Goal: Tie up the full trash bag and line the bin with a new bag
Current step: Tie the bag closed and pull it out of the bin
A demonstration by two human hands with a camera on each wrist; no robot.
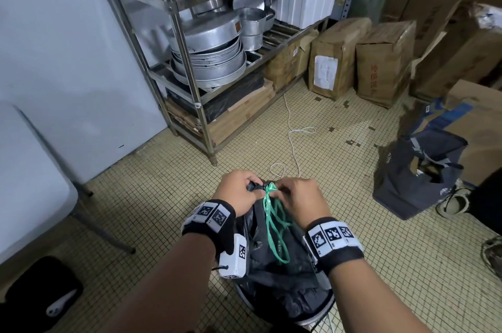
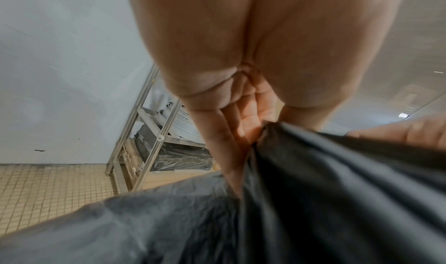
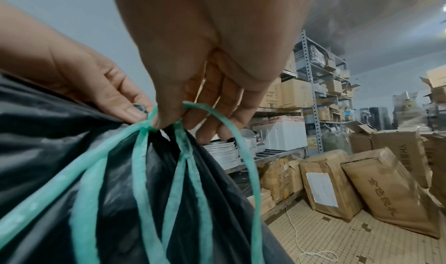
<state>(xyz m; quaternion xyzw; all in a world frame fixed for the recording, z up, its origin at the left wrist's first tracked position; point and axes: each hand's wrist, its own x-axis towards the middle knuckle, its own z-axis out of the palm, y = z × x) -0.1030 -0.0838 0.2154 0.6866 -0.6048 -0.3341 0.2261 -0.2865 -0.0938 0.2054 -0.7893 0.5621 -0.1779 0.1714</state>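
So the backdrop is a storeroom: a steel shelving rack (image 1: 190, 66) loaded with stacked aluminium pans (image 1: 209, 53), and brown cardboard boxes (image 1: 380, 61) standing on the tiled floor (image 1: 135, 210) to the right of it. A dark tote bag (image 1: 413, 178) sits on the floor off to the right, with a white cord (image 1: 292, 129) snaking across the tiles between it and the rack

The black trash bag (image 1: 274, 264) sits low in the middle, right in front of the person, its bottom still down in the bin (image 1: 320, 313) (only a bit of rim shows). Its neck is bunched up at the top. The left hand (image 1: 240, 191) has its grip pinched on the gathered black plastic, and the right hand (image 1: 298, 197) has thumb and fingers pinched on the green drawstring (image 1: 271, 221) right at the knot, loops dangling down the front of the bag
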